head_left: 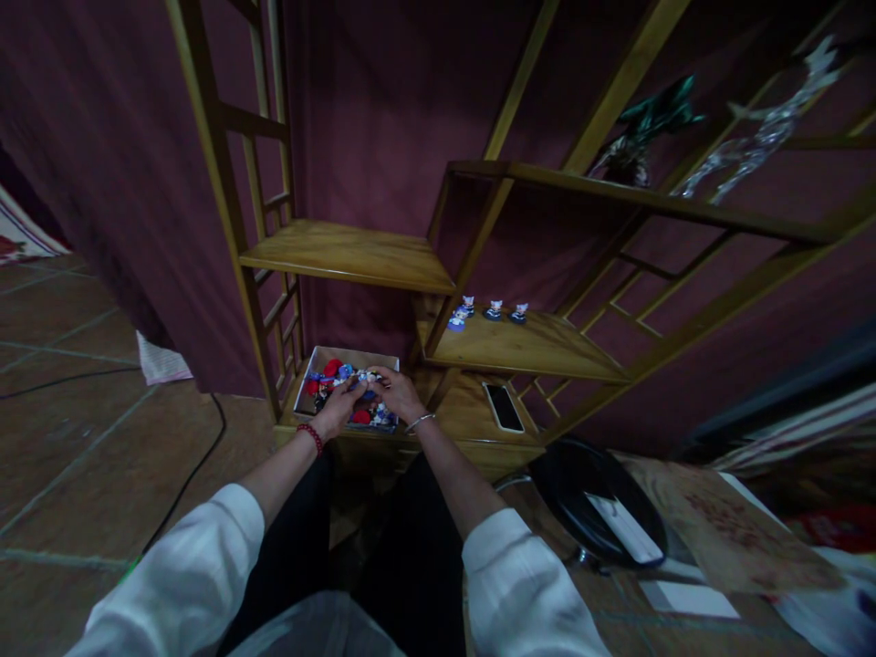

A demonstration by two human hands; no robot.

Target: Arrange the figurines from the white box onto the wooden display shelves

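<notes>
An open cardboard box (373, 358) sits on the low shelf, filled with small colourful figurines and red pieces (333, 367). Over it, my left hand (338, 408) and my right hand (398, 394) come together with bent fingers. Between their fingertips is a small pale and blue figurine (371, 375), partly covered by the fingers. Its details are too small to make out. More figurines (381, 414) lie in the box below my right hand. A red bead bracelet circles my left wrist, a silver one my right.
Several small figurines (494, 310) stand on the middle wooden shelf (540, 351). A phone (503, 407) lies on the lower board. Higher up are a clear deer ornament (766, 137) and a green ornament (650, 119). At right stands a black stool (581, 493); a cable (198, 465) crosses the floor.
</notes>
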